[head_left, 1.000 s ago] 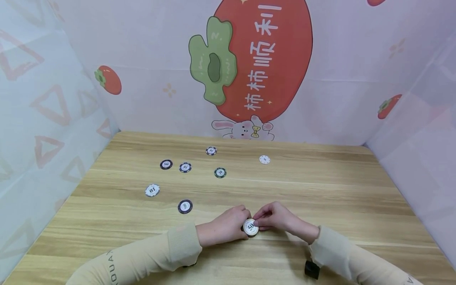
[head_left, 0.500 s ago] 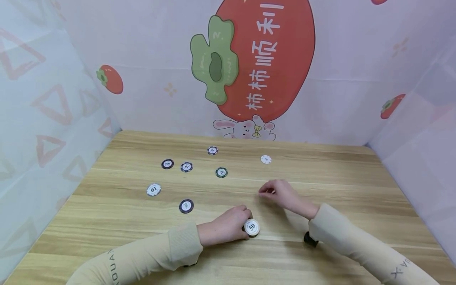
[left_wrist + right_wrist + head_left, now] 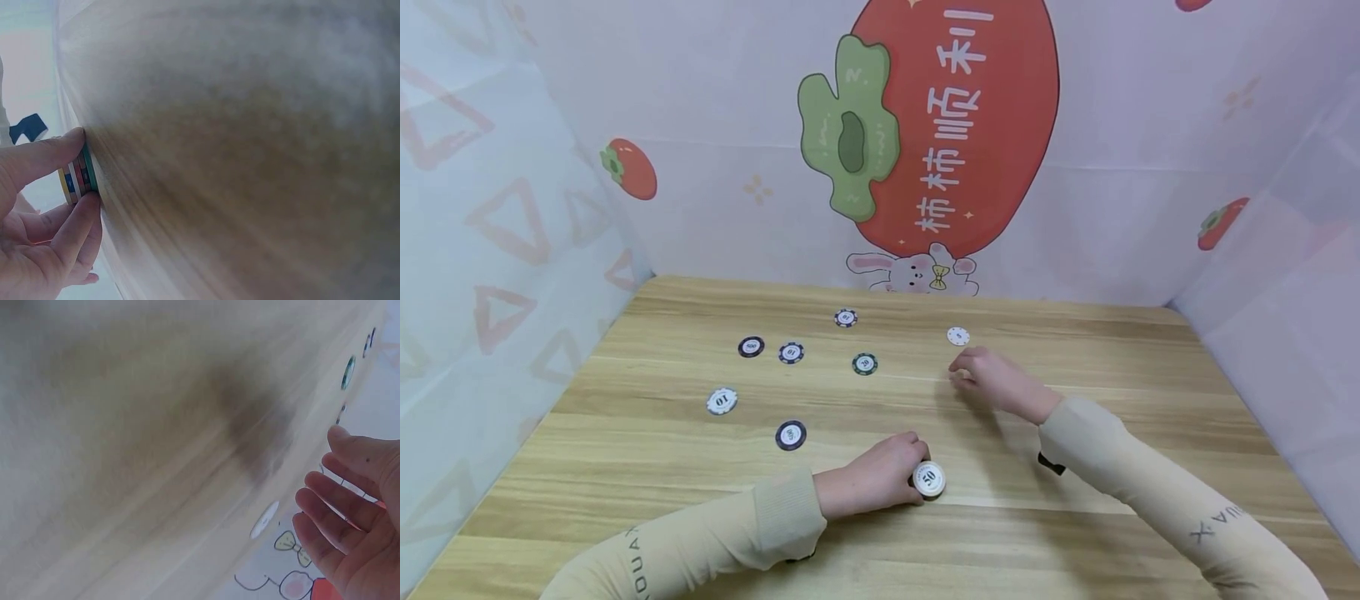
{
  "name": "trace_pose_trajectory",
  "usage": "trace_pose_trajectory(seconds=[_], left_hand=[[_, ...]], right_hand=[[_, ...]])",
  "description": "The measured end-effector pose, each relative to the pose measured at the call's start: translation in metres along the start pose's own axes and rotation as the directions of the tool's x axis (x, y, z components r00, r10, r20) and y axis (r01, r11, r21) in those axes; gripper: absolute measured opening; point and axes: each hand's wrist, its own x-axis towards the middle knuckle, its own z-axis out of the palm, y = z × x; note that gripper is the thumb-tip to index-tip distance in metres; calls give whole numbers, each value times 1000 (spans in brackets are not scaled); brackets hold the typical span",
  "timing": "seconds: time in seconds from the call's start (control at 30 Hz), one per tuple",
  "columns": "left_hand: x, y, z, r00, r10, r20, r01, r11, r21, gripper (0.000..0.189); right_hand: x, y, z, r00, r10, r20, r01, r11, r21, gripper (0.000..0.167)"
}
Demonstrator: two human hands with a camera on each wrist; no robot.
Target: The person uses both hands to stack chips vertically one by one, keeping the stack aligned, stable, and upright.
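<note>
My left hand (image 3: 876, 475) grips a short stack of poker chips (image 3: 929, 479) near the front middle of the table, a white chip marked 50 on top. In the left wrist view thumb and fingers pinch the rim of the stack (image 3: 77, 178), whose edges show yellow, blue, white, red and green. Farther back on the right, my right hand (image 3: 1003, 385) hovers above the wood, holding nothing. Its fingers (image 3: 334, 500) are loosely bent in the right wrist view. Just beyond the fingertips lies a white chip (image 3: 958, 336) with dots round its rim, flat on the table.
Left of the hands, several chips lie apart: a green one (image 3: 865, 364), dark ones (image 3: 751, 347) (image 3: 791, 435), blue-rimmed ones (image 3: 791, 352) (image 3: 846, 317) and a pale one marked 10 (image 3: 722, 401). A printed cloth (image 3: 715, 225) hangs behind the wooden table (image 3: 1112, 358).
My right hand has left the stack and moved back across the table towards the white chip. My left hand has kept its grip on the stack in the same place.
</note>
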Motion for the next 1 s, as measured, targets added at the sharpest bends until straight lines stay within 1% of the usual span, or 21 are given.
trace_pose_trajectory(seconds=[0.23,0.5,0.53,0.7,0.8,0.93,0.97,1.0], left_hand=[[-1,-1,1,1000,5,-8,-5,1000,2,35],[-1,-2,2,1000,0,-7,-1,1000,-9,36],[-2,-2,2,1000,3,-11,-3,1000,-7,36],[-2,-1,2,999,27,-38,-27,1000,13,36],[-2,-1,2,999,32,-43,-31,999,14,36],[-2,0,1,999,30,-41,-30,1000,10,36],[-2,0,1,999,30,-41,-29,1000,10,36],[-2,0,1,999,29,-42,-29,1000,10,36]], right_hand=[[10,9,1,1000,5,4,-4,999,-44,22],[24,17,0,993,118,32,-117,993,-36,29],[25,18,0,991,129,28,-128,991,-25,30],[33,25,-1,991,133,8,-133,991,9,30],[39,30,0,984,176,26,-177,983,41,31],[44,37,2,965,258,56,-262,960,96,33],[45,39,3,960,272,61,-277,955,105,33],[47,47,7,963,266,49,-270,956,114,34]])
